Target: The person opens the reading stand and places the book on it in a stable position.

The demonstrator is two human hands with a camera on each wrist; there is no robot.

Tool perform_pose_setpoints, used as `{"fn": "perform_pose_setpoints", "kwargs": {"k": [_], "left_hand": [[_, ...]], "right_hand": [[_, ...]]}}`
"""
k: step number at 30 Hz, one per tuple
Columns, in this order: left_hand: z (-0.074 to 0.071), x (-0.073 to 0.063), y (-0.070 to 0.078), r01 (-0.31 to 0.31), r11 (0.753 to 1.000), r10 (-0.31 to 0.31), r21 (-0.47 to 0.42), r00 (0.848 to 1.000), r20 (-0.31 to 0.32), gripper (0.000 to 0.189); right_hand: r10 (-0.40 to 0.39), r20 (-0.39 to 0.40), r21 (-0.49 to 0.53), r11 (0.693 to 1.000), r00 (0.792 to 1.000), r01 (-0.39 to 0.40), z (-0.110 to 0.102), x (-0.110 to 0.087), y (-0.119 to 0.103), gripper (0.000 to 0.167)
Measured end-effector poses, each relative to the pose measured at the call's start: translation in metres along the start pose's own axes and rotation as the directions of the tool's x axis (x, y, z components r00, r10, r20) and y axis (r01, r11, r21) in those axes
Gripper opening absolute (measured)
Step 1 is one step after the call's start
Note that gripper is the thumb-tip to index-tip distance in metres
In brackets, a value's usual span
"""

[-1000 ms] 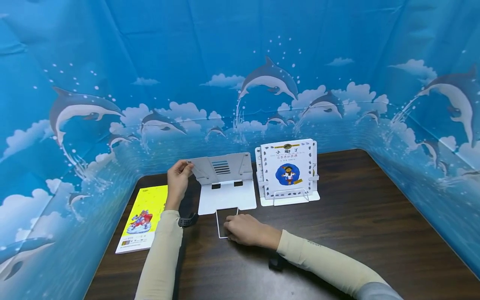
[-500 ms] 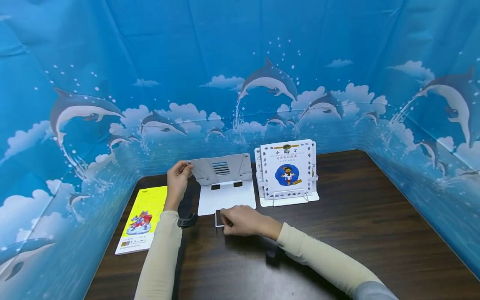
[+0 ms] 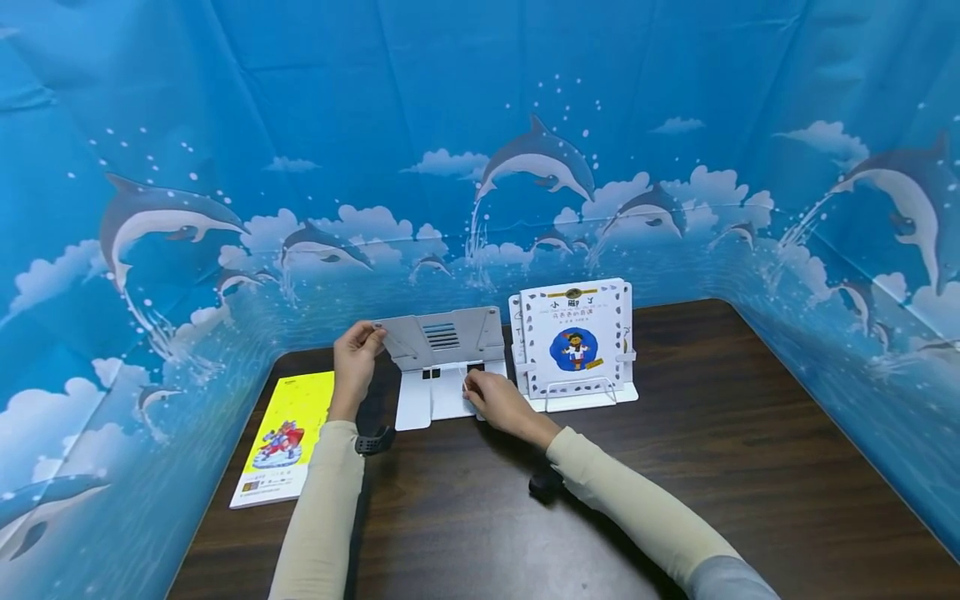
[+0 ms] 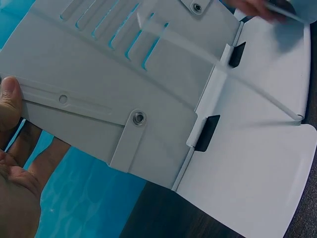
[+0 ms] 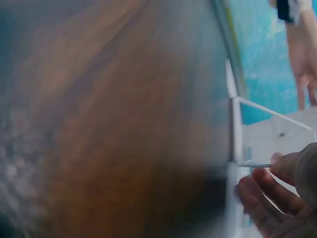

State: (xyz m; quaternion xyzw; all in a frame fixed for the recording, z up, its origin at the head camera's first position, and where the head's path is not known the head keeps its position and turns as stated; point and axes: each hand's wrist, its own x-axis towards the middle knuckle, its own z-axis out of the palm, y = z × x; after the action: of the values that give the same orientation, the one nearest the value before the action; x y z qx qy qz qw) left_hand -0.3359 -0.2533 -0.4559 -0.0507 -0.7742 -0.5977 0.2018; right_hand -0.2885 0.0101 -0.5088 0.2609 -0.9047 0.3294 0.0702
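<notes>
A white metal book stand lies unfolded, its back plate (image 3: 480, 333) tilted up and its base plate (image 3: 413, 407) flat on the table. My left hand (image 3: 354, 368) pinches the back plate's upper left corner, thumb on the front face in the left wrist view. A thin white wire bracket (image 4: 265, 93) is hinged at the base's front edge and stands raised over the base. The bracket's free end is pinched between thumb and fingers of my right hand (image 3: 504, 403); the right wrist view shows these fingers (image 5: 277, 191) close up.
To the right, another white stand (image 3: 630, 371) holds a white picture book (image 3: 546, 325) upright behind a wire bracket. A yellow-covered book (image 3: 311, 404) lies left of my left forearm. Blue dolphin-print cloth (image 3: 420, 208) surrounds the dark wooden table (image 3: 712, 433).
The wire bracket has swung up from lying flat on the table in front of the base. My right hand has moved forward and up with it. The left hand stays in place.
</notes>
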Motion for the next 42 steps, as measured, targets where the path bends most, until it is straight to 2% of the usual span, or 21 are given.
{"fn": "perform_pose_setpoints", "kwargs": {"k": [5,11,17,27,36,42], "left_hand": [[0.0,-0.003,-0.002,0.016,1.0,-0.016,0.008,1.0,0.006,0.018],[-0.001,-0.006,-0.002,0.002,1.0,-0.002,-0.001,1.0,-0.013,0.016],[0.0,-0.011,-0.003,-0.007,1.0,0.007,-0.01,1.0,-0.012,0.016],[-0.005,-0.022,-0.007,0.042,0.998,-0.043,-0.039,0.998,-0.038,0.02],[-0.008,-0.031,-0.013,-0.02,0.995,0.018,-0.101,1.0,-0.022,0.021],[-0.007,-0.031,-0.015,-0.024,0.995,0.022,-0.1,1.0,-0.022,0.022]], "right_hand": [[0.087,0.047,0.091,0.992,0.995,-0.091,0.007,0.002,0.01,0.006],[0.138,0.039,0.179,0.973,0.99,-0.143,0.007,0.005,0.011,0.009],[0.151,0.015,0.185,0.971,0.988,-0.151,0.009,0.007,0.016,0.009],[0.181,0.053,0.201,0.961,0.982,-0.188,0.006,0.008,0.013,0.009],[0.196,0.057,0.206,0.957,0.979,-0.204,0.009,0.006,0.011,0.011],[0.201,0.052,0.228,0.951,0.978,-0.208,0.009,0.007,0.013,0.01]]}}
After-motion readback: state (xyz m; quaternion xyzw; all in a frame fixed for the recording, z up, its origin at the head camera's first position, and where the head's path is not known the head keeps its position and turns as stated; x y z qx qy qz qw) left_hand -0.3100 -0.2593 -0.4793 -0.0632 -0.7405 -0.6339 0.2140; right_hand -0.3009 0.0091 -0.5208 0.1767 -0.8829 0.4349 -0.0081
